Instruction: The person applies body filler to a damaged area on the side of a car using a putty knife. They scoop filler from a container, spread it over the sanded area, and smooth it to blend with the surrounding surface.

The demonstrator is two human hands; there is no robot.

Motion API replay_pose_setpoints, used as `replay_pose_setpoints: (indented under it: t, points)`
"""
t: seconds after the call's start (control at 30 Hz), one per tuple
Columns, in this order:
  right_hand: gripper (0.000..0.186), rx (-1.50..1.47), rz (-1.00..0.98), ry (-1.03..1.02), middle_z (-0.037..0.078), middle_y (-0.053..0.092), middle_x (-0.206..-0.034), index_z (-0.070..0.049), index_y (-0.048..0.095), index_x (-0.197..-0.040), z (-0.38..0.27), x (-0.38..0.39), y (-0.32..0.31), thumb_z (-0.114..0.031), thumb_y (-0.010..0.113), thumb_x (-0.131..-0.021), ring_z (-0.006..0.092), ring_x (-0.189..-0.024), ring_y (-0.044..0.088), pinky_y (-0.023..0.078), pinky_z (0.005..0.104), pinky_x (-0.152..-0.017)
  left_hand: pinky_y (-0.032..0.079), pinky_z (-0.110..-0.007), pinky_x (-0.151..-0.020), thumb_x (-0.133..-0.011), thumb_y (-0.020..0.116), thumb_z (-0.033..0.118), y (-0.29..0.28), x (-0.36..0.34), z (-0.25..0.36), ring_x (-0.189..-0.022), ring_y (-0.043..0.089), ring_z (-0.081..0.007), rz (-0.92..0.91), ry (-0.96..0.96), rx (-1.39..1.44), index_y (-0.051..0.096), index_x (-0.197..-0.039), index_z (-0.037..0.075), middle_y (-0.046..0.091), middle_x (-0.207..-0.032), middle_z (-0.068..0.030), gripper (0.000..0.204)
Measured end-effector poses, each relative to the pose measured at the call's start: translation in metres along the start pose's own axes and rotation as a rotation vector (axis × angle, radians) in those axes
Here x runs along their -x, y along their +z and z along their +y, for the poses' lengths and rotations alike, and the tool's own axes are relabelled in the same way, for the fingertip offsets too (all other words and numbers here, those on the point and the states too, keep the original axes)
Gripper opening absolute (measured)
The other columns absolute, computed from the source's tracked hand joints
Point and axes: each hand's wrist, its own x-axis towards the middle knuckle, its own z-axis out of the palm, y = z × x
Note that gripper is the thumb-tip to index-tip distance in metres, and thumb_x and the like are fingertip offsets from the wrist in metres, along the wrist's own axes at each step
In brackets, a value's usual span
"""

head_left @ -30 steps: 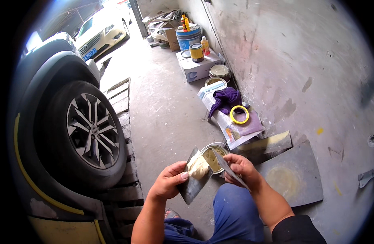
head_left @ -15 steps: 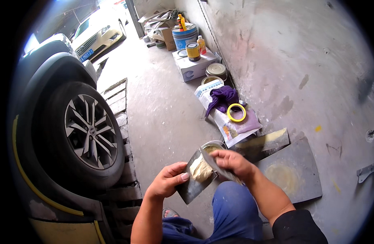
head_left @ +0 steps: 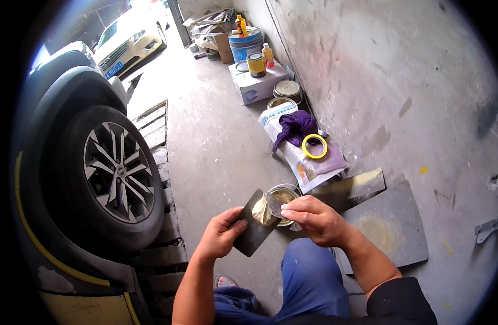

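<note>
My left hand [head_left: 223, 234] grips a dark flat plate [head_left: 253, 236] by its left edge, thumb on top. A mound of cream-coloured putty [head_left: 262, 210] lies on the plate's upper part. In my right hand [head_left: 316, 219] is a thin dark scraper [head_left: 275, 206], pinched between thumb and fingers, its edge against the putty. Just beyond the hands stands an open tin [head_left: 287, 194] with putty-coloured residue inside, partly covered by the scraper and right hand.
At left is a car wheel [head_left: 122, 173] beside yellow-taped bodywork. A grey board [head_left: 392, 230] lies on the right. Ahead are a yellow tape roll [head_left: 314, 146], a purple cloth [head_left: 296, 130], and a white box [head_left: 257, 85] with a small tin [head_left: 256, 65]. A concrete wall [head_left: 379, 81] rises at right.
The scraper has swung from the plate's right edge onto the putty, and the mound is reshaped into folds. Both hands still hold their tools, the left slightly tilted.
</note>
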Motion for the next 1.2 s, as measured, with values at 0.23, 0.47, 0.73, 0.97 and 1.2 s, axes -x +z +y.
replay_pose_setpoints:
  t: [0.23, 0.47, 0.73, 0.97, 1.2]
  points:
    - [0.046, 0.239, -0.056, 0.143, 0.014, 0.061, -0.118, -0.005, 0.061, -0.117, 0.034, 0.027, 0.005, 0.007, 0.058, -0.073, 0.0328, -0.111, 0.056, 0.047, 0.0398, -0.095, 0.043, -0.027, -0.092, -0.094, 0.055, 0.005, 0.003, -0.006, -0.008, -0.104, 0.056, -0.0120, -0.038, -0.007, 0.215, 0.053, -0.124, -0.004, 0.062, -0.114, -0.0067, 0.032]
    - [0.041, -0.640, 0.464, 0.714, 0.010, 0.059, -0.116, 0.006, 0.051, -0.124, 0.033, 0.017, 0.035, -0.009, 0.062, -0.087, 0.0156, -0.110, 0.053, 0.042, 0.0305, -0.095, 0.042, -0.033, -0.098, -0.093, 0.056, 0.007, 0.040, -0.005, -0.029, -0.112, 0.056, -0.0180, -0.101, -0.118, 0.549, 0.046, -0.132, -0.004, 0.059, -0.124, -0.0108, 0.042]
    - [0.024, -0.733, 0.492, 0.983, 0.002, 0.055, -0.067, -0.003, 0.057, -0.092, 0.068, 0.061, 0.045, -0.027, 0.055, -0.097, 0.0077, -0.054, 0.052, 0.043, 0.0231, -0.049, 0.044, -0.031, -0.095, -0.091, 0.056, 0.002, 0.043, 0.002, -0.045, -0.107, 0.057, -0.0155, 0.188, -0.063, 0.526, 0.052, -0.126, 0.000, 0.060, -0.121, -0.0079, 0.035]
    - [0.020, -0.142, 0.290, 1.492, 0.009, 0.062, -0.071, -0.003, 0.059, -0.087, 0.162, 0.295, 0.084, -0.022, 0.055, -0.093, 0.0202, -0.062, 0.063, 0.050, 0.0329, -0.057, 0.046, -0.036, -0.099, -0.095, 0.048, 0.002, -0.007, 0.035, -0.027, -0.114, 0.057, -0.0218, 0.405, 0.061, 0.379, 0.042, -0.136, -0.001, 0.055, -0.129, -0.0149, 0.042]
    - [0.019, 0.605, -0.262, 1.488, 0.022, 0.059, -0.111, 0.001, 0.059, -0.101, 0.170, 0.363, 0.148, -0.008, 0.049, -0.087, 0.0381, -0.089, 0.065, 0.053, 0.0434, -0.079, 0.046, -0.042, -0.100, -0.096, 0.045, 0.001, -0.029, 0.047, -0.037, -0.116, 0.057, -0.0260, 0.422, 0.136, 0.415, 0.043, -0.134, 0.000, 0.055, -0.129, -0.0157, 0.038]
